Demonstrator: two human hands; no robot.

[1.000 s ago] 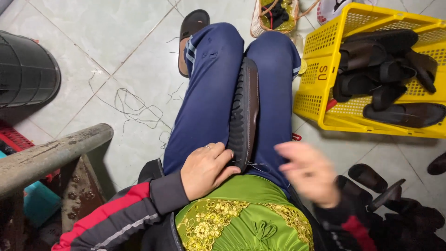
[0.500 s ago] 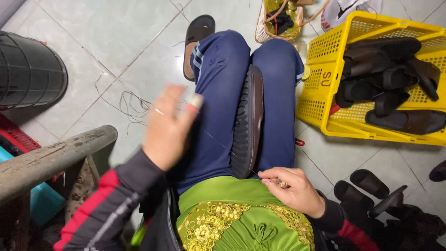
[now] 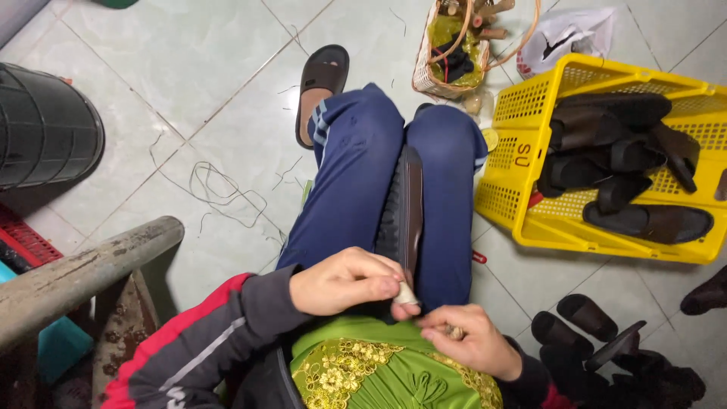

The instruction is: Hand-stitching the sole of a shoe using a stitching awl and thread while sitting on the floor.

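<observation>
I see a yellow crate of dark shoe parts, a woven basket, a black bin, a grey pipe, loose thread, and possibly a white bag.

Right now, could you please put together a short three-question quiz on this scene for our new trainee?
1. True or false: the dark shoe lies between the person's knees, sole edge up.
2. Where is the yellow basket? A: on the floor to the person's right, holding dark shoe pieces. B: on the person's lap. C: upside down by the black bin.
3. Which hand has a wrapped thumb tip at the near end of the shoe?

Key
1. True.
2. A.
3. The left hand; the right hand rests just below it, over the green cloth.
</observation>
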